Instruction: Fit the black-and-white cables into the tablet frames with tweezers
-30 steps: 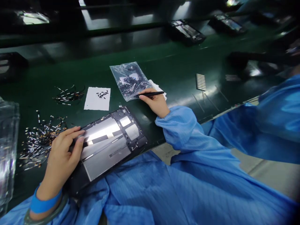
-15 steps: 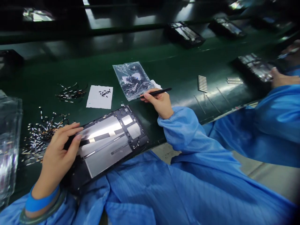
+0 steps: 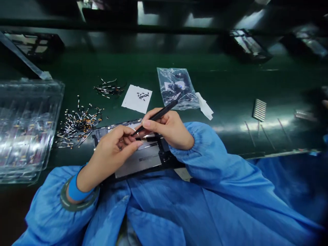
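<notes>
Over the open device point(image 3: 145, 162), near on the green table point(image 3: 225, 136), our right hand point(image 3: 170, 128) pinches a black tweezer-like tool point(image 3: 164, 110); whether our left hand point(image 3: 110, 147), curled by its tip, pinches anything we cannot tell. Bracing both hands should, we judge, steady that tip.

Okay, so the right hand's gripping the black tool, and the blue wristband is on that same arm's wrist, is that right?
Not quite: the head view shows the blue wristband on the wrist of the left hand. The right hand does grip the black tool.
</notes>
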### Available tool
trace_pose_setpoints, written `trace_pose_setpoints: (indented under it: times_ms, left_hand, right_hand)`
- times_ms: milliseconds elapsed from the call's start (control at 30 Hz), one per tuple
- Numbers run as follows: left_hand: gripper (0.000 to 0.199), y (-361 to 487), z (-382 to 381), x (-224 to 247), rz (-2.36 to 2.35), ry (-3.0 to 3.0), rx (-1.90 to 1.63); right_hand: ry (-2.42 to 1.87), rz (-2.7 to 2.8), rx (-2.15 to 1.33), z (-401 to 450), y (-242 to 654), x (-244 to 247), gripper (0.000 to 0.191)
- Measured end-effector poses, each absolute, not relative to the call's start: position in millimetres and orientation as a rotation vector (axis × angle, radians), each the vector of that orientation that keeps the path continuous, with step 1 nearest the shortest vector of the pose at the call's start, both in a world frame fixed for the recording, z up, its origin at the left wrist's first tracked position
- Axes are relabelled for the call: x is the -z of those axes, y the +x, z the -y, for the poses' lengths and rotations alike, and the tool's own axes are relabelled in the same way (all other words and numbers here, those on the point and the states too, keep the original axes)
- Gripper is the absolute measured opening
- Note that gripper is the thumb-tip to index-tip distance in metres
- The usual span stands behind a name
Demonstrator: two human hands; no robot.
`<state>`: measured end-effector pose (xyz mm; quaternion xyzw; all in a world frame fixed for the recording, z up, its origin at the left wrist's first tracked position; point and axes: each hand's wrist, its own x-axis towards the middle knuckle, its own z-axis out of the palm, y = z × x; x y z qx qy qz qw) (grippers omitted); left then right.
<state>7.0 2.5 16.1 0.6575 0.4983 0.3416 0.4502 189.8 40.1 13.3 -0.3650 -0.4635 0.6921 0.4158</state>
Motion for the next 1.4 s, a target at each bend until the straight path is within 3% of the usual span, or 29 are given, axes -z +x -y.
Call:
trace_pose_setpoints:
  times_ms: [133, 467, 733, 933, 1400]
  left_hand:
    - [0.011, 6, 1, -20, -1.262, 1.551, -0.849]
    - [0.013, 4, 0, -17, -1.267, 1.460, -0.794]
    - [0.036, -17, -2, -8, -1.491, 1.376, -0.795]
    - [0.026, -36, 6, -9, -1.547, 1.346, -0.857]
    - [0.022, -50, 25, -9, -1.714, 1.414, -0.967]
  right_hand:
    - [-0.989, 0.998, -1.892, -42, 183, -8, 0.039]
    - [-1.004, 0.923, -2.042, -45, 178, -2, 0.040]
    - [-1.140, 1.186, -1.520, -66, 190, 5, 0.044]
    - [-1.232, 1.421, -1.337, -70, 184, 17, 0.049]
    - [-1.263, 1.688, -1.054, -68, 183, 25, 0.029]
